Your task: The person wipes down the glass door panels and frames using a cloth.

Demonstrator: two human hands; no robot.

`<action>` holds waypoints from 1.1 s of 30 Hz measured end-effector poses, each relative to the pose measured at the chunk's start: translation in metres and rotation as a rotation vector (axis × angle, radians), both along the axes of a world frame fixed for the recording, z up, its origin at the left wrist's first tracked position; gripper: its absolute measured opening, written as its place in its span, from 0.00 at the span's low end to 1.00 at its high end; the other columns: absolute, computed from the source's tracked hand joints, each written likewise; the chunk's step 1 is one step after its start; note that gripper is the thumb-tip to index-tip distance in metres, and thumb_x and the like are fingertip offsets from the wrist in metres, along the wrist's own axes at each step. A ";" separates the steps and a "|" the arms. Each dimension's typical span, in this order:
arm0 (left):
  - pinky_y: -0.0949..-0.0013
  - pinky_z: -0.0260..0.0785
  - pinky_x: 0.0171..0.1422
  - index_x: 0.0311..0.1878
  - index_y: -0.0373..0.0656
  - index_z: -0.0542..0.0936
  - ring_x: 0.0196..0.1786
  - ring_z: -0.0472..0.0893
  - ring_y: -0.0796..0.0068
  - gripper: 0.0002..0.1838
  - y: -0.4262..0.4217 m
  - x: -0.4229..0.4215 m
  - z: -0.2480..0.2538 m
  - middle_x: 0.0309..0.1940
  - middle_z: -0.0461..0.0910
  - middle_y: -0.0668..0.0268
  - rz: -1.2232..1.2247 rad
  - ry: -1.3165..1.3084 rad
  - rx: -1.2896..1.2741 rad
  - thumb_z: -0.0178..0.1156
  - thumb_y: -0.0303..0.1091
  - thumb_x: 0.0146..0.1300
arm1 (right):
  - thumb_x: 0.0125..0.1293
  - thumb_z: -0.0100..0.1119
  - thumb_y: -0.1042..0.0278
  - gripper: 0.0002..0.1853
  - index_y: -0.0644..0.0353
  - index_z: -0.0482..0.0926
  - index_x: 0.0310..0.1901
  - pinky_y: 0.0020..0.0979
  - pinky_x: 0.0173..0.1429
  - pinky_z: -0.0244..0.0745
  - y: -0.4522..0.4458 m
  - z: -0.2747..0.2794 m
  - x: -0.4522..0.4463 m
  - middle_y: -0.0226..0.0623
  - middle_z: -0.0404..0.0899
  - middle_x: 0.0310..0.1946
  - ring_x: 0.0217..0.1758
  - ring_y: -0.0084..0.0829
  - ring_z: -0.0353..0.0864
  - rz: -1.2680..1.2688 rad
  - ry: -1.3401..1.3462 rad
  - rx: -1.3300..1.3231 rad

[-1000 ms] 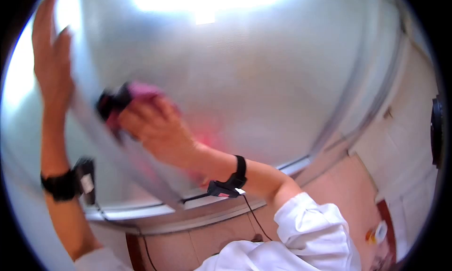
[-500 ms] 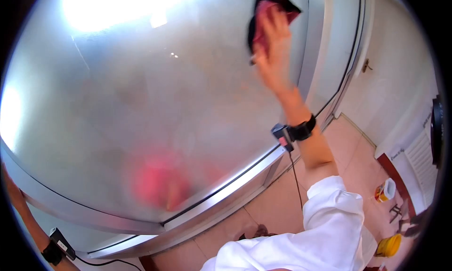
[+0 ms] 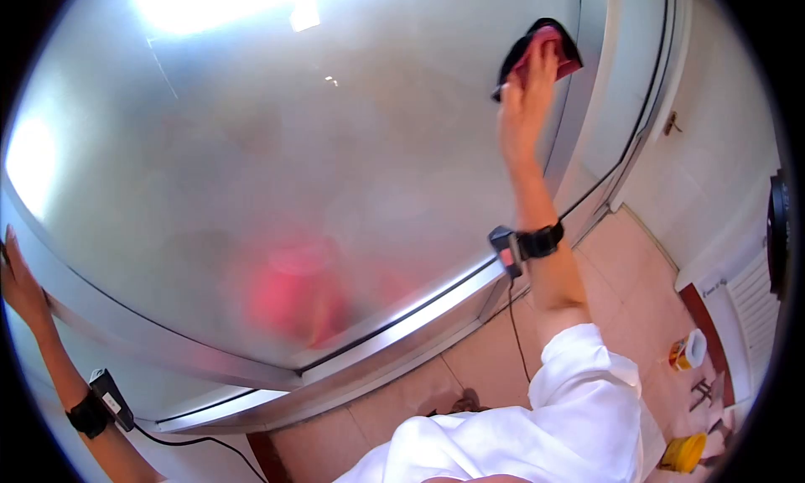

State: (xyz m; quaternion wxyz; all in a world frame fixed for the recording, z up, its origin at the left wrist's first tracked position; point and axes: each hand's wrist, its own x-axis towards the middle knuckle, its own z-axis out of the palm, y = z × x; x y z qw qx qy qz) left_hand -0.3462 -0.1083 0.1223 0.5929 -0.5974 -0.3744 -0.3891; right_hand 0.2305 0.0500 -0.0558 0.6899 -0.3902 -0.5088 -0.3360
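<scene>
Hands: set well apart. Left hand (image 3: 23, 290): partly cut off at the dark border; its grip cannot be told. Cloth (image 3: 549, 34), pink and black: clasped in the right hand (image 3: 526, 114), partly covered, at the frosted panel's (image 3: 402, 173) upper right. Pink shape (image 3: 298, 294): blurred behind.

Strong white light (image 3: 210, 1) flares across the upper left of the frame, with a smaller white glow (image 3: 32, 168) at the left edge. A flat white door (image 3: 725, 164) with a small brownish metal handle (image 3: 671, 124) stands at the upper right. Pale pink square floor tiles (image 3: 608, 282) with thin joints cover the lower right and bottom centre. Far right, a dark red skirting strip (image 3: 707, 336) runs near a white ribbed panel (image 3: 756, 315).
</scene>
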 end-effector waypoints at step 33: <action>0.45 0.46 0.73 0.71 0.32 0.55 0.72 0.53 0.43 0.37 -0.002 0.004 0.004 0.71 0.50 0.43 -0.035 0.029 0.033 0.43 0.53 0.71 | 0.45 0.59 0.68 0.27 0.48 0.77 0.52 0.50 0.68 0.56 -0.065 -0.035 -0.085 0.38 0.72 0.56 0.56 0.45 0.68 0.058 -0.708 -0.422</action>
